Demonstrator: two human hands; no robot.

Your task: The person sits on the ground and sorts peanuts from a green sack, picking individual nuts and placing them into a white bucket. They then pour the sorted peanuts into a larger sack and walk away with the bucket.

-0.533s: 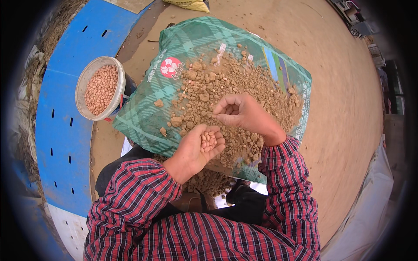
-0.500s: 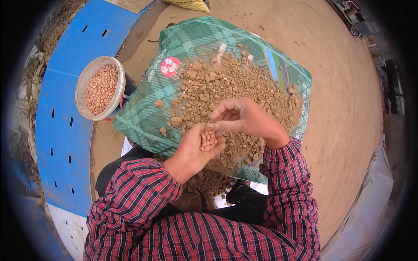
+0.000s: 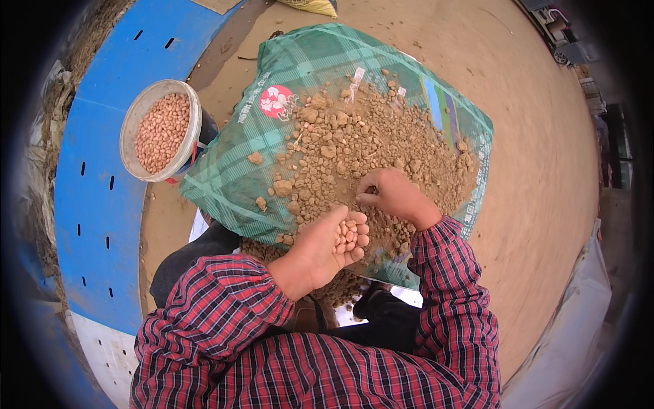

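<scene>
My left hand (image 3: 319, 251) is cupped palm up, its fingers curled around a small heap of pinkish shelled peanuts (image 3: 348, 236). Just to its right and farther forward, my right hand (image 3: 397, 198) reaches down to the crumbly brown soil (image 3: 381, 140). Its fingers are bent together at the soil surface, and whatever lies between the fingertips is hidden. The clods and loose earth are spread over a green plaid plastic sack (image 3: 228, 187) in front of me.
On the left stands a bucket (image 3: 193, 129) holding many peanuts (image 3: 162, 133), close to the sack's edge. A blue slotted panel (image 3: 95, 177) runs along the left side. A yellow bag (image 3: 317, 5) lies at the far edge, and grey sheeting (image 3: 572, 307) is at the right.
My right hand has moved away from the left palm, forward and right, down to the soil. My left hand has shifted slightly right, still cupping the peanuts.
</scene>
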